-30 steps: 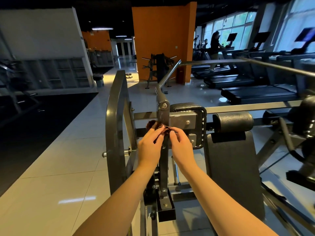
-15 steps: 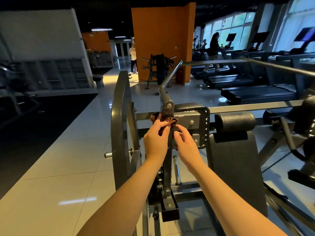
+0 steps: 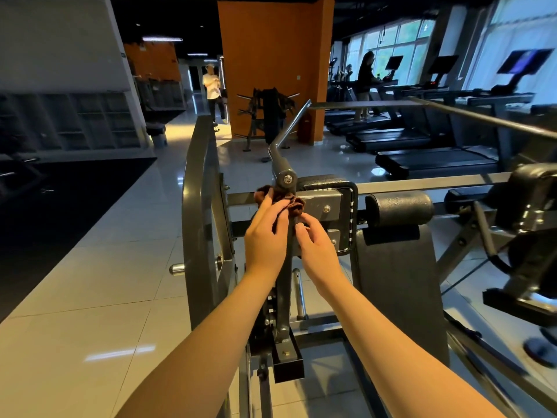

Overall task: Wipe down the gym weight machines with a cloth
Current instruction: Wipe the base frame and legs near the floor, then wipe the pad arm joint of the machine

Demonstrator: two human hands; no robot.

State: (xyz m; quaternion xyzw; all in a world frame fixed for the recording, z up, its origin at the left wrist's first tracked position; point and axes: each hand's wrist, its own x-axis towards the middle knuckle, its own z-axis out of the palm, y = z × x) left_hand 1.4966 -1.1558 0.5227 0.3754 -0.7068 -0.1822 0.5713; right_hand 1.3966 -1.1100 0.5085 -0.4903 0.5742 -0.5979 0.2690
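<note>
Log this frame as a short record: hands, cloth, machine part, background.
Left hand: grips the cloth against the upright bar
Right hand: fingers curled at the bar just below the cloth; hold unclear
Cloth: brown, bunched round the bar under the pivot
Background: treadmills at right; a person walking beyond

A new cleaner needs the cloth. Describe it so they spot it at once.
Find the grey weight machine before the orange pillar. On its upright arm, under the bolted pivot, the left hand grips the cloth. It is the only crumpled brown thing among metal and black pads.
</note>
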